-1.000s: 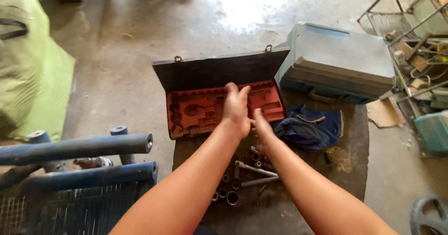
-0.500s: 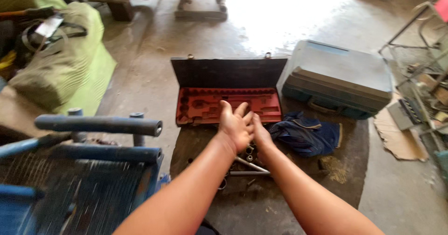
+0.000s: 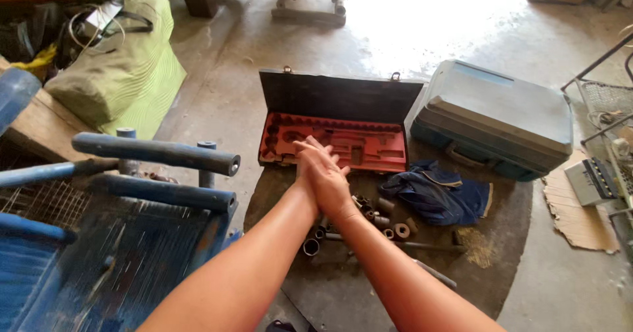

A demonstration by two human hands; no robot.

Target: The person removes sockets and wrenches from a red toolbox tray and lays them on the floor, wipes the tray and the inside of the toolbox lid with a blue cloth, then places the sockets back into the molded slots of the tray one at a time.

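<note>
Concrete floor is carrying a round dark mat (image 3: pixel 343 292) where loose sockets (image 3: pixel 386 221) are lying before an open red case (image 3: pixel 343 149), while the right hand (image 3: pixel 328 179) and left hand (image 3: pixel 304 167) are pressing flat together above them, holding nothing.

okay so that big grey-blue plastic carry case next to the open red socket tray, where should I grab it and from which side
Probably by the carry handle on the closed grey-blue plastic case. It sits on the front edge, facing the crumpled dark blue cloth, so come in low from the near side. The broad, smooth lid offers nothing to grip. Both the left hand and right hand are pressed together, holding nothing.
</note>
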